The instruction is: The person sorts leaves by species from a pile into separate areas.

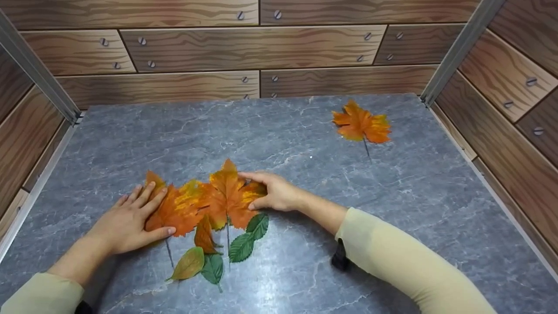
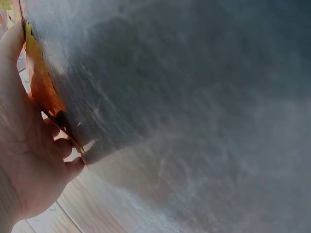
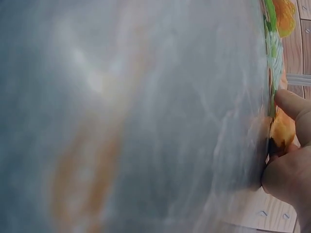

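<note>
Two orange maple leaves lie side by side on the table, slightly overlapping. Over the left maple leaf (image 1: 183, 209), my left hand (image 1: 130, 222) rests flat with its fingers spread and the thumb on the lower edge. At the right maple leaf (image 1: 227, 194), my right hand (image 1: 279, 192) touches the right lobe, its index finger along the upper edge and its thumb lower down. Thin dark stems point toward me. Below the pair lie a brown-orange leaf (image 1: 204, 235), a yellow-green leaf (image 1: 189, 264), a green leaf (image 1: 213, 267) and a pair of joined green leaves (image 1: 249, 239).
Another orange maple leaf (image 1: 359, 122) lies apart at the back right of the grey marbled table (image 1: 283, 131). Wood-patterned walls (image 1: 253, 48) stand around the back and sides, with metal posts (image 1: 457, 52) at the rear corners.
</note>
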`<state>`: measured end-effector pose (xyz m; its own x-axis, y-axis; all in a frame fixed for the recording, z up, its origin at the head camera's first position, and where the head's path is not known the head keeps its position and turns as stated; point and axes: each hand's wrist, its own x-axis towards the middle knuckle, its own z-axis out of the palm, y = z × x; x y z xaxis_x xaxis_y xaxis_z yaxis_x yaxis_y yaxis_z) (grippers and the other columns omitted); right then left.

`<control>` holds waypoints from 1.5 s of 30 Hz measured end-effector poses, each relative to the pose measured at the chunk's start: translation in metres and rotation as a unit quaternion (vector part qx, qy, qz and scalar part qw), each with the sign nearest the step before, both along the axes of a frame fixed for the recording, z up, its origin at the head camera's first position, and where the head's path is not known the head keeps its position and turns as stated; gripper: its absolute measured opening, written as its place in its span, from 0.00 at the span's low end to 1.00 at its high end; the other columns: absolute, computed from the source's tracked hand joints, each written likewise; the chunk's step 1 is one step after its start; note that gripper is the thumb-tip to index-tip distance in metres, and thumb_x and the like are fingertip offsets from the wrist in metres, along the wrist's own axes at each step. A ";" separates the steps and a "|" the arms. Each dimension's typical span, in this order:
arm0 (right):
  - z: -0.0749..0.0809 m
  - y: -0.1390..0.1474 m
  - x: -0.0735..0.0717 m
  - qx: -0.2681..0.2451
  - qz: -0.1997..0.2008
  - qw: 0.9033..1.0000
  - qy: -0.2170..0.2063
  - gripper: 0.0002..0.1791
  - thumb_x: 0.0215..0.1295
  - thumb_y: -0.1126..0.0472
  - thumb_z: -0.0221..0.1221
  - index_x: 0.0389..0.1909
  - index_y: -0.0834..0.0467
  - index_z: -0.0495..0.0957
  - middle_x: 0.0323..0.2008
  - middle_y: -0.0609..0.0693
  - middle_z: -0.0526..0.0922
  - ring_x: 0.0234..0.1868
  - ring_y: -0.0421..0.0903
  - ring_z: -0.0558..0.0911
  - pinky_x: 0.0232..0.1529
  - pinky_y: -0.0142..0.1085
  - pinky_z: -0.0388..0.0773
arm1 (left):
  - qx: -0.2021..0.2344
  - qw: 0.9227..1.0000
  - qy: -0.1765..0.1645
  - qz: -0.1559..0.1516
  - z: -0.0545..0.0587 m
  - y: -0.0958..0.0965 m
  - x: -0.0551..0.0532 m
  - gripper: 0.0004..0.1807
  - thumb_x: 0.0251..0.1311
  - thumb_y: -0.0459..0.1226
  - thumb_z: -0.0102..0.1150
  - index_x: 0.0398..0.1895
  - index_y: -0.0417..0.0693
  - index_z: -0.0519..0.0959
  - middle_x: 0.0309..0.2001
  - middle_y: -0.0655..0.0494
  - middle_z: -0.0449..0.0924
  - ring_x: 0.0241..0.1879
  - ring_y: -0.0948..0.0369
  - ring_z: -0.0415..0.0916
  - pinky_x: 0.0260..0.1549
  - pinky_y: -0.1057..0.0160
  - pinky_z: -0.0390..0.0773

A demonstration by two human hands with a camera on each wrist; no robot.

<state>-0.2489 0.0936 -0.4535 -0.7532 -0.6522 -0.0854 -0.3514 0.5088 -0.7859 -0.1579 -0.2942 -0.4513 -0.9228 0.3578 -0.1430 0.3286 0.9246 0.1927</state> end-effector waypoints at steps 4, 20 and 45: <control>0.000 0.002 0.001 -0.022 -0.002 1.000 -0.015 0.46 0.65 0.66 0.73 0.82 0.47 0.65 0.77 0.53 0.70 0.74 0.52 0.71 0.77 0.47 0.62 | 0.001 1.000 -0.001 0.002 0.001 0.000 0.000 0.56 0.68 0.75 0.47 0.87 0.50 0.53 0.84 0.33 0.43 0.80 0.30 0.44 0.72 0.24 0.49; 0.000 0.003 0.000 -0.073 -0.037 0.995 -0.061 0.42 0.65 0.71 0.70 0.78 0.46 0.72 0.68 0.53 0.78 0.56 0.48 0.83 0.58 0.40 0.82 | 0.002 1.000 -0.007 -0.001 0.002 0.001 0.000 0.56 0.68 0.75 0.47 0.87 0.49 0.53 0.84 0.33 0.43 0.80 0.30 0.43 0.71 0.23 0.49; 0.022 0.013 -0.006 -0.268 -0.130 0.948 -0.109 0.37 0.66 0.74 0.68 0.76 0.55 0.73 0.57 0.57 0.85 0.50 0.50 0.87 0.52 0.41 0.86 | -0.001 1.000 0.002 -0.005 0.001 0.001 0.000 0.57 0.68 0.75 0.47 0.87 0.48 0.53 0.84 0.32 0.43 0.80 0.29 0.43 0.72 0.24 0.50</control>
